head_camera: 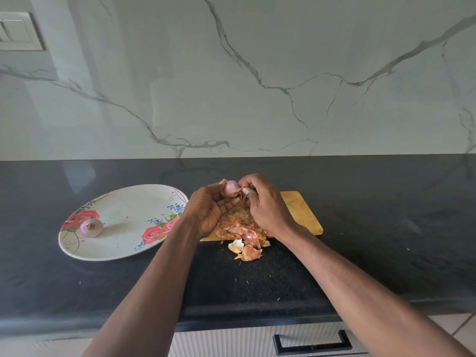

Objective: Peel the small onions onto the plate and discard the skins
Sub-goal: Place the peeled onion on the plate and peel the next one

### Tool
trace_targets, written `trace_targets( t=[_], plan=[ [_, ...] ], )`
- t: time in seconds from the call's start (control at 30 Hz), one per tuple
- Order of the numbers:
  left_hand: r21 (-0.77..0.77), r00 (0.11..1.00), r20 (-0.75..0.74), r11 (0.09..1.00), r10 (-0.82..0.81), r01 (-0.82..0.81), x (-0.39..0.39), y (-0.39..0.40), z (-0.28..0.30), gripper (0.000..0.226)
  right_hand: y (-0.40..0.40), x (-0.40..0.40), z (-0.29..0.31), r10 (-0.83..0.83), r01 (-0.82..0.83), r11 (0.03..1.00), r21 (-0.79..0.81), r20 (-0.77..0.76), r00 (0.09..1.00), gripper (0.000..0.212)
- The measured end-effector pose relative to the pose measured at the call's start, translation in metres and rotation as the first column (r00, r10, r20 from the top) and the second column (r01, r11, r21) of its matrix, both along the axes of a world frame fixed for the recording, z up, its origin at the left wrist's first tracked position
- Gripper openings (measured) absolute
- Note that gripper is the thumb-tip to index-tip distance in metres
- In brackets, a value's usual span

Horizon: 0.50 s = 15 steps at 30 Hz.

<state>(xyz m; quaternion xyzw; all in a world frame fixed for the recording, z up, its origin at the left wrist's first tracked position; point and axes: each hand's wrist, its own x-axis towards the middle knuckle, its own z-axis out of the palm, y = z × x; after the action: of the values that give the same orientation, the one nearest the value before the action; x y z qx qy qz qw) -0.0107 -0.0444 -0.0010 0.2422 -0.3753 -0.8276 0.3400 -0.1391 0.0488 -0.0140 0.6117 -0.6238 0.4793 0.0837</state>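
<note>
So both hands are up over the light wooden cutting board (301,212), which sits mid-surface, closer to the back edge. The left hand (208,212) cradles a small pinkish-purple onion (230,188) in curled fingers, and the right hand (262,204) is pinching a bit of skin down at the root end. Looks to me like it's held over the board on purpose, so the peelings drop onto the pile of papery orange-brown onion skins (242,230) right underneath. A couple of pieces have spilled off the board's near edge onto the black stone surface (386,228).

Count: one onion in hand, one peeled small purple onion (90,227) already lying on the oval white plate with red roses (123,202) over toward the left edge. One plate, one board. No other onions that I can see.
</note>
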Motion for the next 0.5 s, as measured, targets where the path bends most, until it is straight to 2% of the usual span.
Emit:
trace_targets(
  t=[0.2,0.4,0.5],
  plan=[
    [0.041,0.999,-0.042,0.999,0.022,-0.02,0.001,0.002,0.002,0.015,0.001,0.005,0.002,-0.019,0.015,0.999,0.03,0.158,0.987,0.012],
    [0.053,0.997,-0.077,0.998,0.033,-0.029,0.0,0.0,0.002,0.019,0.001,0.008,0.008,0.03,-0.049,0.998,0.029,0.461,0.887,0.016],
    [0.063,0.996,-0.085,0.998,0.02,-0.015,0.0,-0.001,0.002,0.02,0.003,0.009,0.011,0.037,-0.053,0.998,0.018,0.509,0.86,0.016]
  ],
)
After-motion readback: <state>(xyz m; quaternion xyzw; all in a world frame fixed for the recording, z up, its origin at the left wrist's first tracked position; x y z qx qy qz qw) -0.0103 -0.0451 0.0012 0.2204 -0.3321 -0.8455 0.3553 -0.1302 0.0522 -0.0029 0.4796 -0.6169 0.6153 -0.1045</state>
